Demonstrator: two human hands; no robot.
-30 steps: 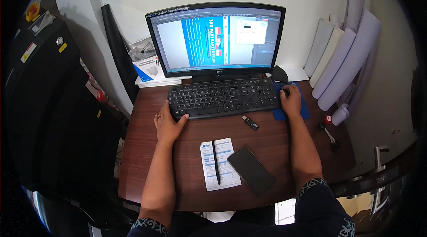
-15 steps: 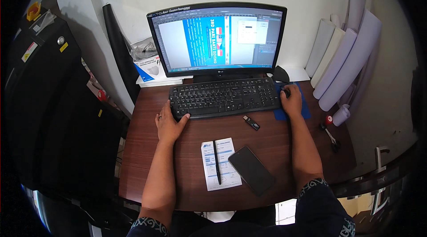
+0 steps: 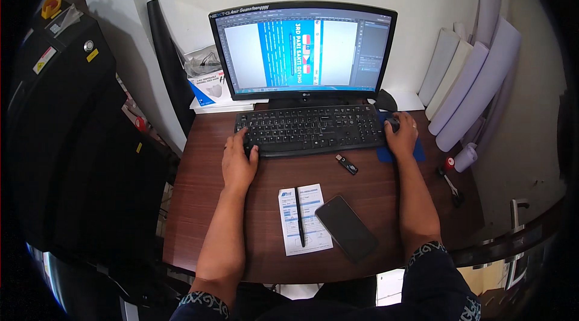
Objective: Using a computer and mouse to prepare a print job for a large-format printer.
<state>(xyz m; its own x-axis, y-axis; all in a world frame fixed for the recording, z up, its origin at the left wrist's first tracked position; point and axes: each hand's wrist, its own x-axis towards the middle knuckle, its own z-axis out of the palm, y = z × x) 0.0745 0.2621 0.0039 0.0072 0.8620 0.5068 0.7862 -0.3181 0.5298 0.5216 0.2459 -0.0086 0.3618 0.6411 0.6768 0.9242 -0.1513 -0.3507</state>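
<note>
My left hand (image 3: 237,163) rests at the left end of the black keyboard (image 3: 313,132), its fingers apart and the fingertips on the keys there. At the keyboard's right end, my right hand (image 3: 403,136) curls over a dark computer mouse (image 3: 394,123), most of which it covers. Beneath that mouse lies a blue mouse pad (image 3: 417,151). Behind the keyboard stands a black monitor (image 3: 303,51) showing a design window with a blue and white layout turned on its side.
On the brown desk (image 3: 199,212) lie a USB stick (image 3: 347,164), a printed slip (image 3: 289,233) with a black pen (image 3: 300,218) on it, and a dark smartphone (image 3: 346,227). Paper rolls (image 3: 461,92) lean at the right. Scissors (image 3: 452,187) lie near the right edge.
The small dialog box on the monitor has gone. My left fingers have moved further onto the keys at the keyboard's left end. My right hand stays on the mouse. The view has shifted slightly.
</note>
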